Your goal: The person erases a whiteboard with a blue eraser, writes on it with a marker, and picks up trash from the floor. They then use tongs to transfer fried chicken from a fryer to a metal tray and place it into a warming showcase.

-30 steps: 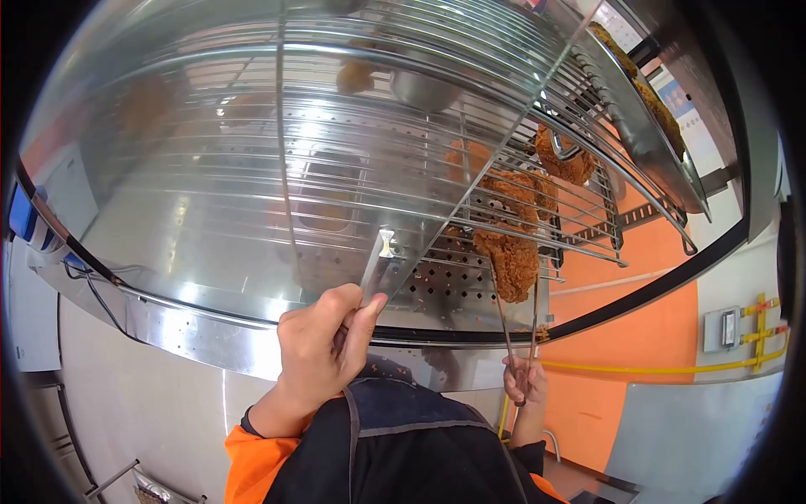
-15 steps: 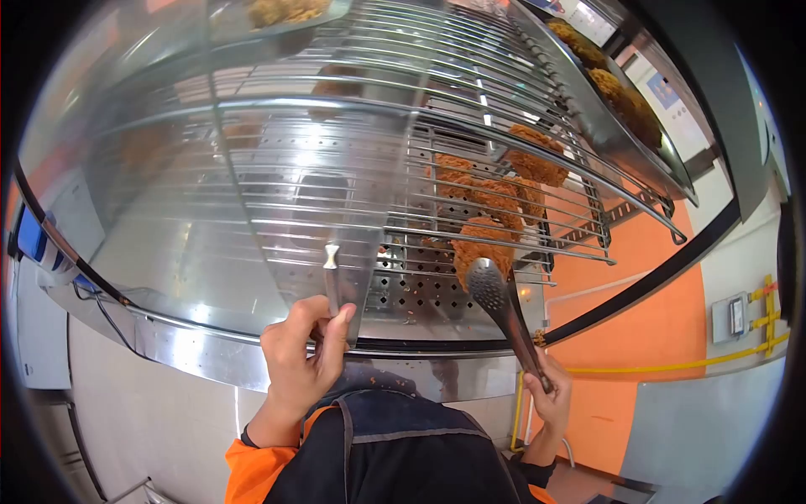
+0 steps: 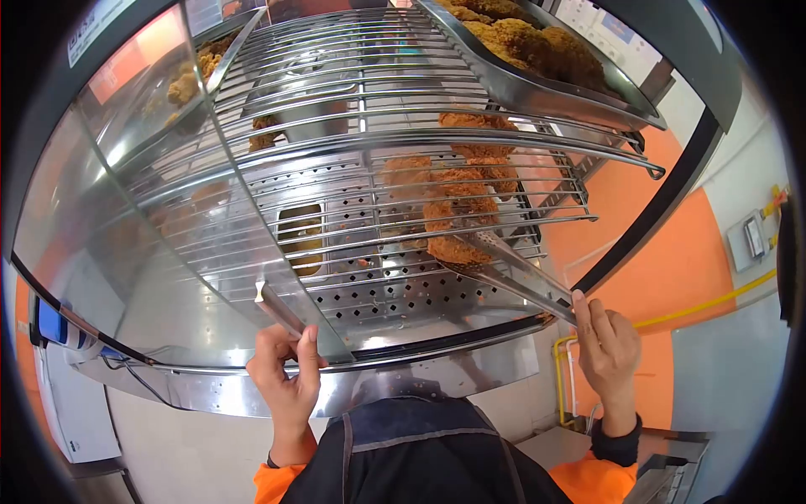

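My left hand (image 3: 287, 370) pinches the small metal handle (image 3: 279, 309) on the sliding glass door (image 3: 189, 223) of a display cabinet. At the right, my right hand (image 3: 609, 346) is closed round the end of metal tongs (image 3: 531, 284), which reach in under the upper wire shelf. Their tips lie on either side of a breaded fried chicken piece (image 3: 452, 249). Close behind it on the lower level sit several other fried chicken pieces (image 3: 460, 200), seen partly through the bars.
A wire shelf (image 3: 395, 139) crosses the cabinet above the tongs. On it stand a metal tray (image 3: 537, 97) of fried food at the right and another tray (image 3: 220, 63) at the left. Below, a perforated metal floor (image 3: 369, 296) holds a small rectangular pan (image 3: 300, 244).
The glass door has slid left with my left hand, widening the opening. My right hand has swung right and the tongs now lie flatter, their tips spread around the front chicken piece.
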### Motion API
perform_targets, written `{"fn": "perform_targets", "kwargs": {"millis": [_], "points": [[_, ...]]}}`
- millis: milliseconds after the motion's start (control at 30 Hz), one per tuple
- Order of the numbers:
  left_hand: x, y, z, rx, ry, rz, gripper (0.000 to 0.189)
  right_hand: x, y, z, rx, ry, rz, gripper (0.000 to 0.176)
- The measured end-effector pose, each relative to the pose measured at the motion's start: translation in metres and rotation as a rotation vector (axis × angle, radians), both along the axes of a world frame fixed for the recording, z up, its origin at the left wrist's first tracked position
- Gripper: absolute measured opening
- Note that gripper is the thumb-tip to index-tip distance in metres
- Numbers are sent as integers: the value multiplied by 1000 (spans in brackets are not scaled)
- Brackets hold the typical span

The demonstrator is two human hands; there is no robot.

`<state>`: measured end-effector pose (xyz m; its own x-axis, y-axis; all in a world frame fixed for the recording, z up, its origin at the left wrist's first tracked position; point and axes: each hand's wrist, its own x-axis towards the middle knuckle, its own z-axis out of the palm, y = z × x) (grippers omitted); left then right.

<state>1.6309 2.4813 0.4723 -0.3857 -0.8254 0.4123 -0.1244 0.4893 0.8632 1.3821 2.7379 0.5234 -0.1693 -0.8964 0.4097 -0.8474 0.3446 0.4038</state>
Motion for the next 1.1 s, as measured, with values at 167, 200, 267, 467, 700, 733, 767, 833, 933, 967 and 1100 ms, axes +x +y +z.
{"fn": "perform_targets", "kwargs": {"millis": [167, 200, 267, 467, 700, 733, 767, 833, 933, 967, 1100], "points": [[-1, -2, -1, -53, -16, -14, 15, -9, 3, -2, -18, 194, 37, 40], [-2, -2, -2, -71, -14, -15, 15, -12, 5, -8, -30, 229, 51, 39], [-3, -2, -2, -77, -10, -14, 15, -18, 10, -17, -54, 290, 74, 36], [0, -2, -2, -25, -3, -15, 14, -19, 21, -26, -103, 301, 107, 31], [0, -1, 0, -9, -5, -9, 14, -15, 11, -25, -132, 194, 88, 37], [0, -1, 0, -5, -3, -12, 14, -14, 9, -26, -131, 166, 87, 38], [1, -1, 0, -1, 0, -15, 14, -13, 7, -26, -131, 97, 74, 39], [0, -1, 0, 2, 7, -21, 14, -12, 3, -28, -129, -41, 50, 42], [0, -1, 1, -9, 11, -25, 13, -7, -2, -32, -149, -285, -17, 44], [0, -1, 1, -16, 5, -25, 13, -6, -4, -37, -201, -395, -12, 45], [-3, -2, -2, -66, 15, -20, 15, 1, -14, -48, -329, -832, -76, 44]]}}
